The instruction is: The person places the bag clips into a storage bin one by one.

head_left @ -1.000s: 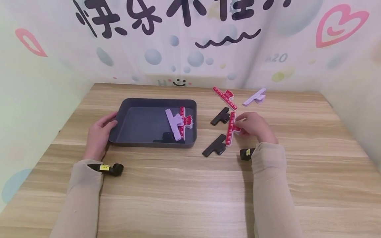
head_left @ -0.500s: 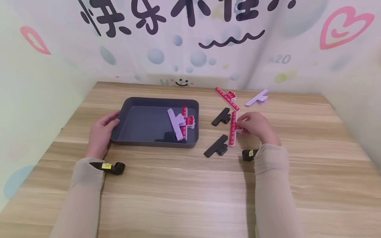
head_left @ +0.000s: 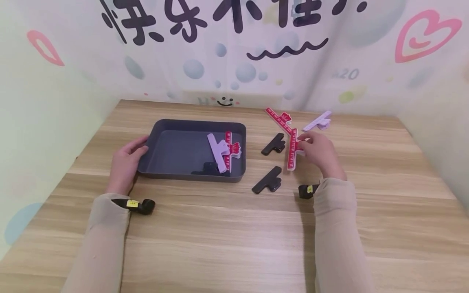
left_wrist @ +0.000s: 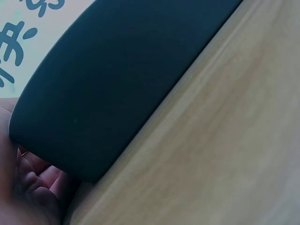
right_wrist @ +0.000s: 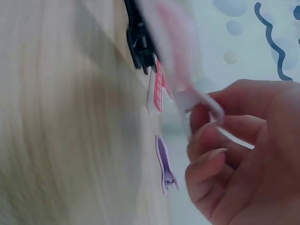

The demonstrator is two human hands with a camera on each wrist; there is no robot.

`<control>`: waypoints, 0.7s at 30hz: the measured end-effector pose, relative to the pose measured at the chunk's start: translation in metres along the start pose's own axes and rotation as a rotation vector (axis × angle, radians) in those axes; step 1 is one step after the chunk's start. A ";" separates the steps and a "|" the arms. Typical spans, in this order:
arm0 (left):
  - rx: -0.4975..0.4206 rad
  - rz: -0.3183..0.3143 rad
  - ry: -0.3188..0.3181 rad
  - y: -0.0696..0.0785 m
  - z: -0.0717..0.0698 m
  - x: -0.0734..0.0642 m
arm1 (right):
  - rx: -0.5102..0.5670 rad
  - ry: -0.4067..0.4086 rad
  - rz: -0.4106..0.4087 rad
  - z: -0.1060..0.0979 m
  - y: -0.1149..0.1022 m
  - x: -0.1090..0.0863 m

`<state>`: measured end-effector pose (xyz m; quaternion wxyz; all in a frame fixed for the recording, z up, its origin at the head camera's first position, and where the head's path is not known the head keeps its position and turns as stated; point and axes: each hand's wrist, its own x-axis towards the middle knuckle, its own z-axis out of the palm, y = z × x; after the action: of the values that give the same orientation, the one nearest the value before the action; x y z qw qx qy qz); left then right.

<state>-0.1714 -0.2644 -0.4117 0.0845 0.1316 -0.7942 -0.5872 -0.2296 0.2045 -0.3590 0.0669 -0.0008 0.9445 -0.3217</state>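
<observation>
In the head view my right hand (head_left: 319, 149) pinches a red-and-white clip with a piano-key pattern (head_left: 292, 150) by its handle. The right wrist view shows this clip raised off the tabletop and blurred, thumb and fingers at its handle. My left hand (head_left: 126, 165) holds the left end of a dark grey tray (head_left: 176, 177), its fingers curled at the tray's outer wall in the left wrist view (left_wrist: 42, 180). A purple clip (head_left: 217, 152) lies partly over another red clip (head_left: 234, 149) inside the tray, at its right end.
Between tray and right hand lie two black clips, a farther one (head_left: 274, 144) and a nearer one (head_left: 268, 180). Behind the held clip are another red clip (head_left: 278, 119) and a purple clip (head_left: 318, 121). A printed wall covering (head_left: 165, 73) rises behind the wooden table (head_left: 220, 236).
My right hand has lifted the red clip from beside the nearer black clip and moved it slightly back and right. My left hand stays at the tray; the head view shifted a little.
</observation>
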 end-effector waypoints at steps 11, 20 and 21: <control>-0.006 0.000 -0.006 -0.001 0.001 -0.002 | 0.047 0.097 -0.055 0.006 -0.014 0.000; -0.035 0.004 -0.005 0.000 0.001 -0.001 | 0.107 0.170 -0.094 0.015 -0.029 0.001; -0.036 0.004 -0.006 0.000 0.001 -0.001 | 0.110 0.171 -0.096 0.016 -0.030 0.001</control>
<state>-0.1706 -0.2635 -0.4119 0.0858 0.1266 -0.7840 -0.6017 -0.2295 0.1708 -0.3529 -0.0294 -0.0151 0.9265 -0.3747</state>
